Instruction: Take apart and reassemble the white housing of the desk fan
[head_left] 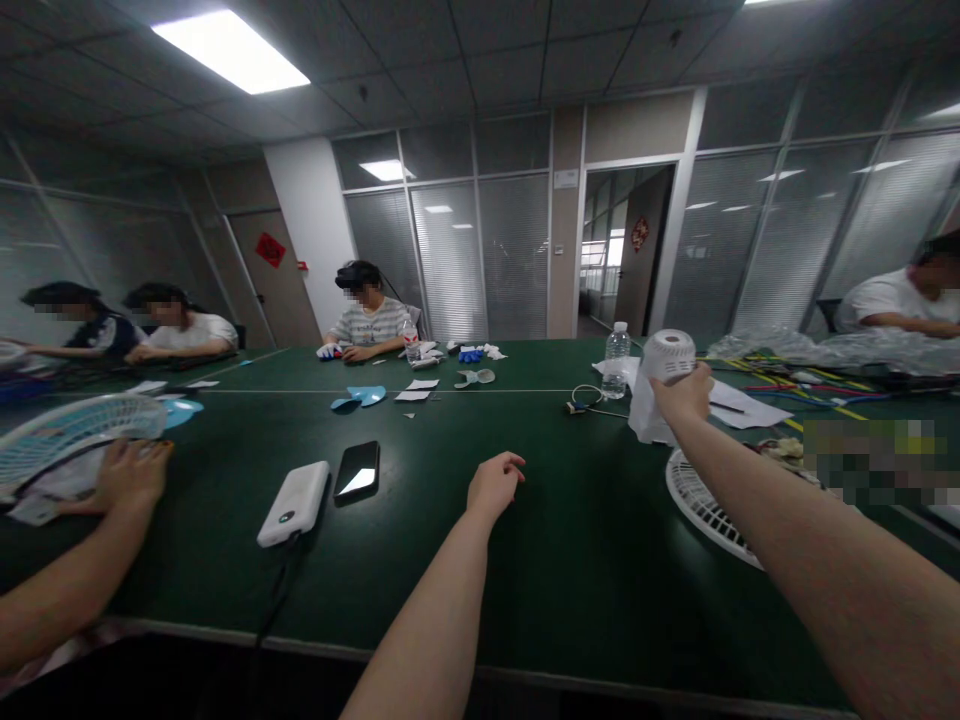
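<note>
My right hand [684, 393] is closed round a white fan motor housing [667, 354], held up above the green table [585, 560] with a white plastic wrapper [643, 418] hanging under it. A white fan grille [703, 506] lies flat on the table just below my right forearm. My left hand [493, 484] hovers over the bare middle of the table with its fingers loosely bent and nothing in them. It is nearest the black phone [357, 468].
A white power bank [294, 502] lies beside the phone. A water bottle [616, 360], a coiled cable [586, 399], papers [746, 408] and coloured wires [814, 382] sit behind my right hand. A co-worker's hand [129, 473] rests on another fan grille [75, 430] at left. Other people sit around the table.
</note>
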